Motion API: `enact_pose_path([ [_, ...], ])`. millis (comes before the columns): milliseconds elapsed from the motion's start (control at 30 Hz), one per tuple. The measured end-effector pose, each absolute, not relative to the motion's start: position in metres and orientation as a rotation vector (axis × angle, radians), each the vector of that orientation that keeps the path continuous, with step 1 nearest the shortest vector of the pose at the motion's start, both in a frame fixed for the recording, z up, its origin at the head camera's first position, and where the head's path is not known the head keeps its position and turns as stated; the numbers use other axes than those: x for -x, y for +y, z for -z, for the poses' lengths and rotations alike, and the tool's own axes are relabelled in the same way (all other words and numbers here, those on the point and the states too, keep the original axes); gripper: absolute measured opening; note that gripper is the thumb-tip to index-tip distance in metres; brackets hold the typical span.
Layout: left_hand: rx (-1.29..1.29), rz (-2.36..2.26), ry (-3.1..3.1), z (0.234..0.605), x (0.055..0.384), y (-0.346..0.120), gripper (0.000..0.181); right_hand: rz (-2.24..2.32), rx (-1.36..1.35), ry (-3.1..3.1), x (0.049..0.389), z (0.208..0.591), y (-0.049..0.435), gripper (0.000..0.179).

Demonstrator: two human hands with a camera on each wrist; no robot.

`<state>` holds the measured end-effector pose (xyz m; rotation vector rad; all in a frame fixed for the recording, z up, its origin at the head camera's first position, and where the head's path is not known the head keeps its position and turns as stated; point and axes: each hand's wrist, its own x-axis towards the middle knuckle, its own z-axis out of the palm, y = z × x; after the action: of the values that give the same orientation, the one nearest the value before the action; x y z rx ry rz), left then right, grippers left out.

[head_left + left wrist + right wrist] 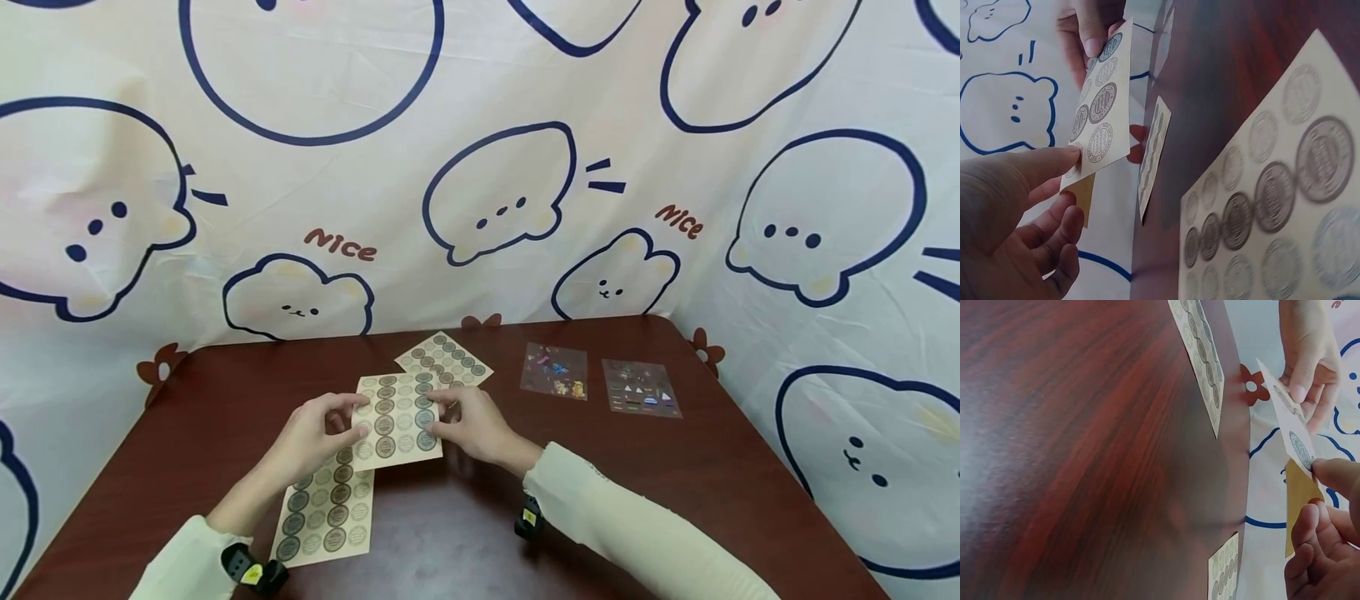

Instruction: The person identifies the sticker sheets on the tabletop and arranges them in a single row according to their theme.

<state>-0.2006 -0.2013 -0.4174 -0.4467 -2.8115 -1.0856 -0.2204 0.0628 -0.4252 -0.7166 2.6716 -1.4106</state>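
A cream sticker sheet [395, 421] with columns of round, stamp-like stickers is held up over the table between both hands. My left hand [315, 433] pinches its left edge between thumb and fingers. At its right edge, my right hand [476, 423] pinches it the same way. Both wrist views show the sheet tilted; a yellow-brown flap [1300, 500] hangs below it, and how it joins the sheet is unclear. Under my left hand lies a second sticker sheet [330, 517], partly covered. Behind the held sheet is a third sticker sheet [446, 360].
Two clear sheets with small colourful stickers lie at the back right: one with figures [555, 371], the other with little shapes [641, 388]. The dark red-brown table [600, 467] meets a white cartoon-printed cloth [495, 283] at its back and sides.
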Motion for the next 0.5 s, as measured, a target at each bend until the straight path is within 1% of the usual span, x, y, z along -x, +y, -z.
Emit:
enact_pose_path([
  [200, 0.452, 1.105, -2.803, 0.425, 0.19, -0.198, 0.035, 1.393, 0.714, 2.66, 0.211, 0.43, 0.067, 0.044],
  [500, 0.5, 1.115, -2.78, 0.426, 0.187, -0.188, 0.034, 1.418, 0.699, 2.638, 0.203, 0.432, 0.082, 0.041],
])
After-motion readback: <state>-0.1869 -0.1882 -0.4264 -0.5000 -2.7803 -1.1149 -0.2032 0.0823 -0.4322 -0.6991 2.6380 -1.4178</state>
